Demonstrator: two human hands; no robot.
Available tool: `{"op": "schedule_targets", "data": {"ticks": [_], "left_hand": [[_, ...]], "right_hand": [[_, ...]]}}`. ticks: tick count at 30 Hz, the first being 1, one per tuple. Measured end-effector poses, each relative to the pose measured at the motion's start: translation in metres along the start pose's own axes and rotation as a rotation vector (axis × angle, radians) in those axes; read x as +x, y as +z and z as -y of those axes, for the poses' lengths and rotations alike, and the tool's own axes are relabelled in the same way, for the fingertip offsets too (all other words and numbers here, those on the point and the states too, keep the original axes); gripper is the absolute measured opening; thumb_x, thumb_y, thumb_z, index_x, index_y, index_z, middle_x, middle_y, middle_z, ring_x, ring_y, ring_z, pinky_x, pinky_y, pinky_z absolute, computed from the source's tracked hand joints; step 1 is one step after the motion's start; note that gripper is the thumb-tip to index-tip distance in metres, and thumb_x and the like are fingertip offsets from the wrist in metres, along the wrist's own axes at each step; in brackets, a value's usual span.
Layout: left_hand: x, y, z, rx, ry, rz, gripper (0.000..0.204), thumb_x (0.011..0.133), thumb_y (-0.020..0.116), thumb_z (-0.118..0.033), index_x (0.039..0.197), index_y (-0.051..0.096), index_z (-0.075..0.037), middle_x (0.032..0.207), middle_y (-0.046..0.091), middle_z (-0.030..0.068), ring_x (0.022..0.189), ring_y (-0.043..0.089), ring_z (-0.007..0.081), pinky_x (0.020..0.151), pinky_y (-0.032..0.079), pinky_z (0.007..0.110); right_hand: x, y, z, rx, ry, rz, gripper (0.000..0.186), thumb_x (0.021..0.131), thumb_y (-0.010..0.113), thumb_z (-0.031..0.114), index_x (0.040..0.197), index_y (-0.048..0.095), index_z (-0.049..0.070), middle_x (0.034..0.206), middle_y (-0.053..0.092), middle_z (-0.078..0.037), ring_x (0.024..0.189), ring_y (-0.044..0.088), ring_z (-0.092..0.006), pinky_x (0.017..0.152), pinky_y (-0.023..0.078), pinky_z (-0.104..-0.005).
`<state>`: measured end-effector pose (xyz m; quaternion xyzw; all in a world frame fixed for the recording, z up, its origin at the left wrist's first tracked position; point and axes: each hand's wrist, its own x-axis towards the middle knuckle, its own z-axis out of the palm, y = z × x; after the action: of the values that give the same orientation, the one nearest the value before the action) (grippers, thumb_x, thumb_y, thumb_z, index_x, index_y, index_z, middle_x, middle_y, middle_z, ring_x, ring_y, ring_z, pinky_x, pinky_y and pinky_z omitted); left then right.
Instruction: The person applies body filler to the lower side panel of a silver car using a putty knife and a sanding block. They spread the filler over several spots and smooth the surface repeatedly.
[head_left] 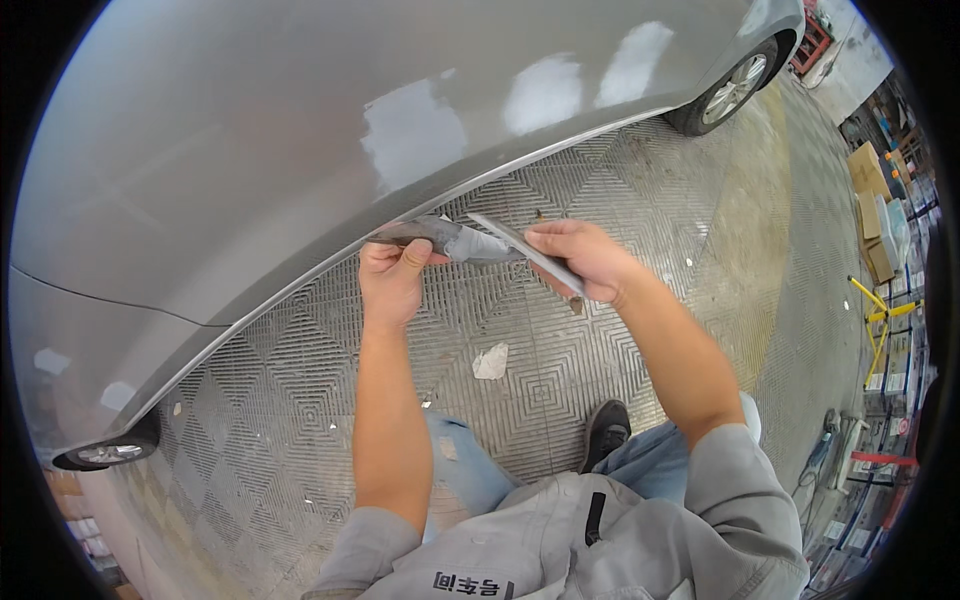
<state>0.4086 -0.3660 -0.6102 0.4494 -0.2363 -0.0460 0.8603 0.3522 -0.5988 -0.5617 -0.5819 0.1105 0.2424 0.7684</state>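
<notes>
My left hand (395, 270) grips a flat, dark spreading board (420, 231) with pale grey paste (475, 247) smeared over its right part. My right hand (585, 260) holds a long, flat grey spreader (505, 230) at a slant, its edge over or against the paste; whether they touch is hard to tell. Both hands are in front of me, just beside the lower edge of a grey car body (250, 150). The car's panel carries several light grey filler patches (415, 130) above my hands.
A car wheel (735, 90) is at upper right, another (110, 450) at lower left. The grid floor (300, 390) holds a pale scrap (490, 360). Along the right stand cardboard boxes (870, 200), a yellow stand (880, 315) and racks. My shoe (607, 430) shows below.
</notes>
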Motion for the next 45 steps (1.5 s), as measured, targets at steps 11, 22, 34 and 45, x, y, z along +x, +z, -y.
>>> {"op": "schedule_targets", "data": {"ticks": [11,22,34,45], "left_hand": [[-0.007,-0.017,-0.027,-0.25,0.081,-0.076,0.018,0.083,0.062,-0.017,0.094,0.056,-0.004,0.082,0.06,0.0049,0.068,0.058,0.0172,0.062,0.049,0.032],[-0.016,-0.054,-0.049,-0.45,0.182,-0.107,0.016,0.086,0.059,-0.021,0.093,0.058,-0.007,0.082,0.059,0.0028,0.078,0.06,0.0191,0.07,0.051,0.04],[-0.016,-0.072,-0.043,-0.549,0.158,-0.069,0.015,0.084,0.06,-0.015,0.099,0.059,-0.014,0.087,0.06,0.0042,0.086,0.058,0.0205,0.075,0.049,0.036],[-0.013,-0.056,-0.044,-0.491,0.137,-0.117,0.017,0.088,0.054,-0.017,0.103,0.056,-0.009,0.098,0.061,0.007,0.09,0.06,0.0225,0.077,0.052,0.04]], "right_hand": [[0.028,0.009,0.029,0.33,-0.81,-0.526,0.02,0.087,0.053,0.008,0.105,0.046,0.003,0.093,0.059,-0.009,0.084,0.056,-0.0141,0.074,0.048,-0.0301],[0.081,0.065,0.086,-1.37,-1.883,-0.852,0.035,0.067,0.055,0.006,0.101,0.063,0.013,0.1,0.058,-0.005,0.092,0.055,-0.0229,0.082,0.044,-0.039],[0.112,0.041,0.034,-1.466,-1.649,-0.765,0.035,0.069,0.054,0.008,0.102,0.063,0.017,0.104,0.056,-0.005,0.096,0.053,-0.0208,0.088,0.04,-0.04],[0.105,0.015,-0.021,-1.462,-1.403,-0.594,0.042,0.066,0.06,0.002,0.106,0.062,0.016,0.105,0.058,-0.005,0.099,0.055,-0.0233,0.092,0.04,-0.0394]]}}
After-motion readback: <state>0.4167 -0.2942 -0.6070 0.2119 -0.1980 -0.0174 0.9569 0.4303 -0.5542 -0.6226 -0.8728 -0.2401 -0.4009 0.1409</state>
